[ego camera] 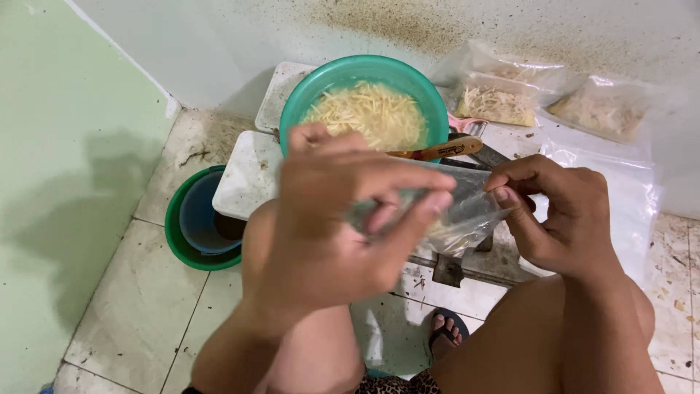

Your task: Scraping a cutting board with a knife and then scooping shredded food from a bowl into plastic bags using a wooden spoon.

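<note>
Head view, person seated low, knees in frame, working over a tiled floor.

Left hand [328, 219]: raised in front of the camera, fingers [408, 179] closed together on the near edge of a small clear plastic bag [459, 215]. Thumb and forefinger pinch the film; the remaining fingers curl under it. The hand is slightly blurred.

Right hand [561, 219]: fingers pinched on the opposite edge of the same bag, thumb tip pressed against the film. With both hands gripping opposing edges, the bag mouth is stretched between them; this hold looks suited to parting or lining up the two plastic layers.

Bag position: held in the air between the hands, above the knees and just in front of a low white slab [244, 182] serving as a desk. Some pale contents appear to sit in its lower part, but crumpled film makes this hard to confirm.

Surroundings: a teal bowl [299, 102] of pale yellow shredded food rests on the slab directly behind the hands, within easy reach. A wooden-handled tool [437, 150] lies against its rim. Filled clear bags [496, 102] of similar shreds lie to the right rear, near the wall, apart from the bowl. A green bucket [175, 233] with a blue container nested inside stands on the floor at left. A sandalled foot [446, 328] shows between the knees.
</note>
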